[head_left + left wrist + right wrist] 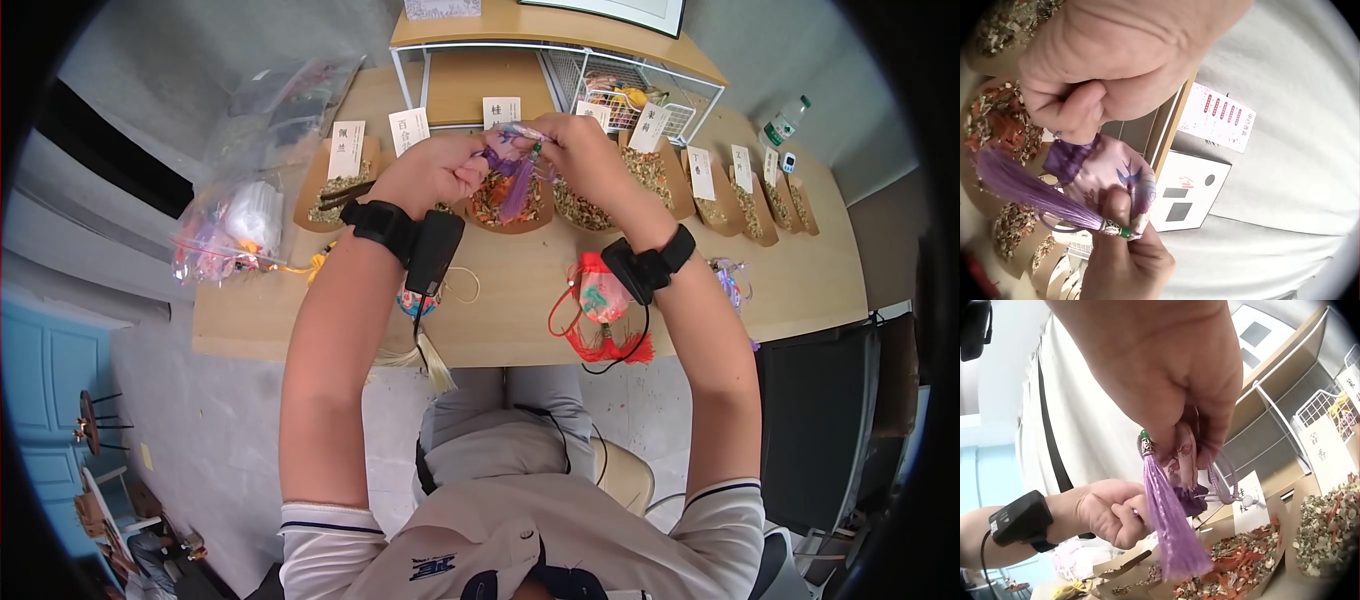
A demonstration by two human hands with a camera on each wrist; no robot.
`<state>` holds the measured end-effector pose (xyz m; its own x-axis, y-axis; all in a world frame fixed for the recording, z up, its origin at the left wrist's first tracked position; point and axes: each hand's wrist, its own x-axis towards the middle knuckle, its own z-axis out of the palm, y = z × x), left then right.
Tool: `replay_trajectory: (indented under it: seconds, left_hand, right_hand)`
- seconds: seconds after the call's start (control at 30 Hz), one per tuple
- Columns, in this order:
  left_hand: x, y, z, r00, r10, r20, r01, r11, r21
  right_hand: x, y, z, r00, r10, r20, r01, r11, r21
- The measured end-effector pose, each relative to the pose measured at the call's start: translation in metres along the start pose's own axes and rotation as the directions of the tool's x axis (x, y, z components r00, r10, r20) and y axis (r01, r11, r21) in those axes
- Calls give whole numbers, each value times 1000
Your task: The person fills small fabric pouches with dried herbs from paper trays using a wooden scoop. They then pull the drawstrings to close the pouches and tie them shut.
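A pale pink sachet pouch [1107, 169] with a purple gathered mouth and printed flowers is held up over the herb trays. My right hand [590, 160] grips its bottom end, thumb pressed on the printed cloth. From that end, beside a green bead, hangs a purple tassel [1169, 519]. The left hand [435, 175] has its fingers curled at the purple mouth and pinches the drawstring there; a small pale bit shows between its fingers in the right wrist view. A loop of lilac cord with a white bead [1247, 501] hangs on the pouch's other side.
Labelled paper trays of dried herbs [650, 175] line the table. A red sachet [603, 295] lies near the front edge, beside a cream-tasselled one [418, 303]. Plastic bags [250, 225] lie at left. Behind stand a shelf [560, 30], a wire basket [625, 95] and a bottle [785, 122].
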<state>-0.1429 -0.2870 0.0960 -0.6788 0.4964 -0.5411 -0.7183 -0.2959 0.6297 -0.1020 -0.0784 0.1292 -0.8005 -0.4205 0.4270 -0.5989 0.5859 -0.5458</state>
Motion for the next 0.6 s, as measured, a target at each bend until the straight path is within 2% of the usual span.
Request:
replay_trajectory:
  seconds: [0.07,0.17,0.27,0.37,0.47,0.57,0.6]
  left_hand:
    - [6,-1,0,1000,-15,-18,15,1000,-6]
    - [12,-1,3,997,3,-76,10,985,173]
    - [7,-1,11,992,43,-122,5,931,366]
    - [4,0,14,992,42,-122,13,906,423]
    - [-3,3,15,998,40,-51,-14,897,442]
    - [0,-2,6,990,135,-34,-114,925,363]
    - [0,-3,3,983,180,-39,-152,911,383]
  right_hand:
    - [2,5,0,999,39,17,-39,999,-16]
    - [2,1,0,994,-106,2,106,991,-76]
    - [4,-10,-5,996,-77,52,81,994,-74]
    - [8,-1,3,998,-57,8,57,998,8]
    - [9,-5,0,980,163,112,-187,945,268]
    - [15,20,-2,999,-31,-21,29,997,-70]
    - [16,22,-1,999,-36,-33,34,998,-47]
